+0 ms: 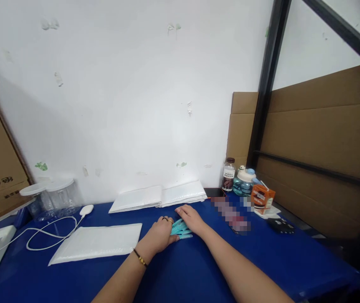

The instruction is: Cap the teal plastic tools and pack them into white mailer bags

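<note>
The person's two bare hands meet near the middle of the blue table (198,269), forearms reaching in from the near edge and slanting toward each other. Between them lies a small bunch of teal sticks (180,227). The left hand (162,233) (ring on a finger, dark bracelet at the wrist) comes over the bunch's left side, palm down, its grip curled around the sticks — thumb along the near side. The right hand (190,216) arches at the far right of the bunch, fingers bent leftward — whether its grip is closed on any stick, one cannot tell. A white padded envelope (99,242) lies to the left.
</note>
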Available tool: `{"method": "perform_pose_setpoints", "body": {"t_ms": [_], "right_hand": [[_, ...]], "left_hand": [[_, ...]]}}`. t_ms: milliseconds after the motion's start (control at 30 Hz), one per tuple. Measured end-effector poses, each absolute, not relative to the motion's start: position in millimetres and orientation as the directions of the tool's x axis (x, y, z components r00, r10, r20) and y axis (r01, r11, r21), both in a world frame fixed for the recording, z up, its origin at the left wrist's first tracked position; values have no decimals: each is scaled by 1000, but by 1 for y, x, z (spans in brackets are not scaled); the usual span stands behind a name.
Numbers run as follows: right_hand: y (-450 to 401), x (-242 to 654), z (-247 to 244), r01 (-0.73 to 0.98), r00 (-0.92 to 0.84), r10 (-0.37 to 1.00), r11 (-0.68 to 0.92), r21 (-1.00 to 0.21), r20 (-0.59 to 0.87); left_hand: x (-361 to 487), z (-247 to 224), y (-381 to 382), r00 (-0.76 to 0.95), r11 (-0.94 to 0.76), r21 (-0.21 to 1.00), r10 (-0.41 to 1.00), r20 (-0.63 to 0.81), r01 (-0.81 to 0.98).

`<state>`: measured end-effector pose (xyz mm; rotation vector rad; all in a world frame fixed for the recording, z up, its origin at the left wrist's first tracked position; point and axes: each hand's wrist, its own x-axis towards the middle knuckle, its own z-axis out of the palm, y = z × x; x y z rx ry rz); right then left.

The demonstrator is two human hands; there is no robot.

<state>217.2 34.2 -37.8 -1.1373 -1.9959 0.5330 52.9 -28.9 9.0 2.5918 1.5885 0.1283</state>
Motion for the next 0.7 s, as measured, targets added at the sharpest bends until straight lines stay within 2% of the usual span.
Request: {"method": "perform_pose_setpoints", "body": {"t_ms": [133,233,433,567,633,700], "right_hand": [[28,208,-40,585,-371,828,560,-587,421],[27,206,-41,562,-372,817,576,-593,441],[26,206,-30,471,-255,888,459,-754,382],[22,206,-21,309,-190,926,371,-876,325],[21,205,-20,300,-145,936,350,-887,321],[22,205,-23,371,-109,937,347,-861,331]], "left_hand": [[58,-1,-27,468,-470,85,883,47,879],[61,-8,-25,473,-475,2,876,95,880],[69,-16,-23,353,-351,-42,921,163,936],[73,-14,-23,303,-300,-41,938,168,953],[74,-13,-25,306,-303,-42,938,164,952],[75,-14,-26,323,-321,-37,932,165,946]]}}
